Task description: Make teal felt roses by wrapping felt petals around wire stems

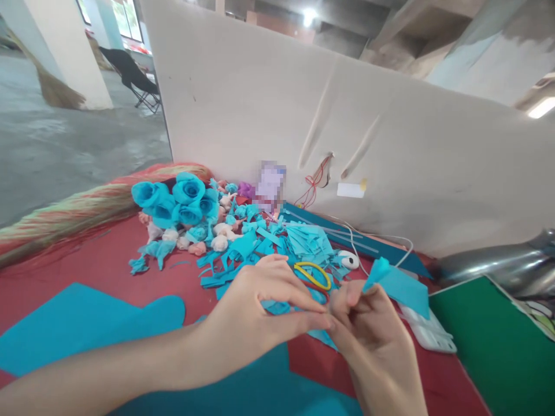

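Observation:
My right hand [377, 329] grips a piece of blue crepe paper [405, 288], bunched at the fingers and spreading out to the right. My left hand [255, 306] is closed in a pinch, its thumb and index fingertips meeting the fingers of my right hand. Whatever lies between those left fingertips is too small to make out. Just behind the hands are scissors [313, 275] with yellow and red handles, partly covered by my left hand. Cut blue paper strips [310, 241] lie in a heap beyond them.
Blue paper flowers [189, 188] stand at the back left beside small pale bundles [219, 243]. Large blue sheets [78, 323] cover part of the red table [39, 283]. To the right are a green board [489, 329] and a white case [429, 332]. A pale panel [243, 86] rises behind.

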`<state>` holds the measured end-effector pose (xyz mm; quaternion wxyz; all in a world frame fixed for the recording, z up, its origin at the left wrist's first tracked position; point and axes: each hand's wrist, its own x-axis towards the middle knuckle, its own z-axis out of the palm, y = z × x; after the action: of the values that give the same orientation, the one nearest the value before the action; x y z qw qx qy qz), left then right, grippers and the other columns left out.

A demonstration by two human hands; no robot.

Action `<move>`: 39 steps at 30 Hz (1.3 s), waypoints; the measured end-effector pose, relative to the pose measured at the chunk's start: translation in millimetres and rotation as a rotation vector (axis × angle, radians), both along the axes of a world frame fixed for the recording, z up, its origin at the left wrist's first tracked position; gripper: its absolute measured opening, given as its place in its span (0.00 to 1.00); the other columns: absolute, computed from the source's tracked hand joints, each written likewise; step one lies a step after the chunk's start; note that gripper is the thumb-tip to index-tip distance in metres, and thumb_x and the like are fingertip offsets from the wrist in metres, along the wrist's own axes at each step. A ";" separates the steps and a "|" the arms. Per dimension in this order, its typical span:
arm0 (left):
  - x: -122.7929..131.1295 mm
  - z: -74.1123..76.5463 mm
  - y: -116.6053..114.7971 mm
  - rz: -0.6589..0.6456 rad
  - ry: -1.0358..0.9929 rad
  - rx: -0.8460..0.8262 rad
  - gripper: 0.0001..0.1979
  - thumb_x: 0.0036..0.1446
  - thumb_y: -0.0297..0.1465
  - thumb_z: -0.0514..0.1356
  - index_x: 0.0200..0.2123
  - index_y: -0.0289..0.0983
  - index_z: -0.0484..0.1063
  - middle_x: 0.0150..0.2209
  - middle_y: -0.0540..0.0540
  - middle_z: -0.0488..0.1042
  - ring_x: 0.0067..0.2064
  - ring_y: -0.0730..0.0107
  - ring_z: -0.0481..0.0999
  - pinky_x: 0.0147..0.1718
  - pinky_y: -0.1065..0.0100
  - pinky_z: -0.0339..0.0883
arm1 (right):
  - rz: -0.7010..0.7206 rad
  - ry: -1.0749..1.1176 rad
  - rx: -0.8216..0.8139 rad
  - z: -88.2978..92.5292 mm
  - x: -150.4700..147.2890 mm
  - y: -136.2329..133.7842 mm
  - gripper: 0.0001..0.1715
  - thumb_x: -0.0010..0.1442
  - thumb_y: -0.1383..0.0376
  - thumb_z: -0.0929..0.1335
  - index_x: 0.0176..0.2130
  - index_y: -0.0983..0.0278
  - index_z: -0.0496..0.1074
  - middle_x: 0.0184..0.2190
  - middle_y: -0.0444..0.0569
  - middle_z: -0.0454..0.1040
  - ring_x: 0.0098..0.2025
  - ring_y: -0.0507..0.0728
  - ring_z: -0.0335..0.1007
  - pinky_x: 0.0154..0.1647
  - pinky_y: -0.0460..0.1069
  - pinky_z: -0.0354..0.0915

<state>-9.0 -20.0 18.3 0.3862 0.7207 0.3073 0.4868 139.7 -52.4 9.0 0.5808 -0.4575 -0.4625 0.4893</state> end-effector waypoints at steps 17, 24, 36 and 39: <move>-4.3 -8.6 16.0 -0.056 -0.010 -0.230 0.13 0.57 0.32 0.55 0.22 0.36 0.68 0.22 0.53 0.68 0.26 0.77 0.65 0.30 0.74 0.61 | 0.169 -0.001 -0.219 14.6 11.5 -2.0 0.17 0.53 0.50 0.67 0.23 0.58 0.68 0.17 0.43 0.60 0.17 0.52 0.53 0.15 0.48 0.59; -4.8 -9.3 15.4 0.001 -0.085 -0.172 0.04 0.45 0.28 0.66 0.22 0.36 0.74 0.23 0.53 0.74 0.28 0.75 0.69 0.35 0.71 0.63 | 0.209 0.041 -0.348 9.1 7.4 -7.1 0.18 0.51 0.49 0.68 0.23 0.60 0.71 0.15 0.43 0.59 0.16 0.52 0.53 0.14 0.48 0.57; -3.6 -14.7 19.0 -0.091 0.201 -0.045 0.10 0.54 0.28 0.59 0.22 0.35 0.71 0.23 0.53 0.73 0.28 0.78 0.70 0.34 0.75 0.63 | 0.250 0.161 -0.353 -2.5 4.5 -7.9 0.18 0.56 0.52 0.67 0.24 0.62 0.69 0.15 0.38 0.53 0.17 0.46 0.44 0.17 0.42 0.49; -4.0 -14.0 21.3 -0.044 0.211 -0.028 0.05 0.50 0.26 0.63 0.23 0.36 0.74 0.25 0.53 0.76 0.28 0.77 0.72 0.37 0.73 0.63 | 0.227 0.078 -0.325 -5.3 3.9 -8.0 0.21 0.56 0.52 0.66 0.21 0.63 0.65 0.14 0.38 0.53 0.16 0.46 0.43 0.15 0.42 0.46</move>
<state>-13.0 1.3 4.3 0.3725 0.7690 0.3371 0.3954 143.7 -60.4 3.6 0.4578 -0.4710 -0.4033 0.6371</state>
